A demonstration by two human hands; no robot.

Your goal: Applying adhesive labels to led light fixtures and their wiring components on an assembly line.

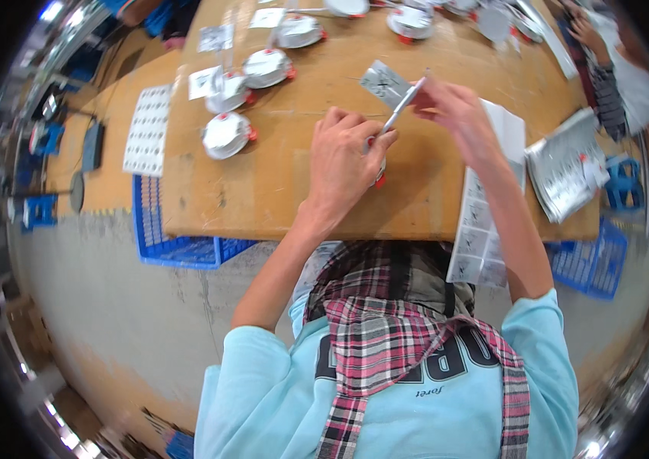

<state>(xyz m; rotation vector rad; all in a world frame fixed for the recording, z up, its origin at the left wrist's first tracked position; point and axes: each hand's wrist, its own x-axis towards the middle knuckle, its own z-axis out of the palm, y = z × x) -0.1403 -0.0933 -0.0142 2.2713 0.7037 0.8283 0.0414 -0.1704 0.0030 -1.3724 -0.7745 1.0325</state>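
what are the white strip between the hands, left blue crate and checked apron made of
White strip: perhaps smooth plastic, straight-edged, though blur leaves it open. Blue crate: likely smooth moulded plastic, from its gridded walls. Checked apron: probably soft, matte woven cloth, judging by its folds.

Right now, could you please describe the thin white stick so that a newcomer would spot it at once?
Over the brown table, find the left hand near the middle. From there, the stick slants up toward the right hand. Unlike the round white pieces at the table's left, it is slim and straight, with a silvery label beside it.
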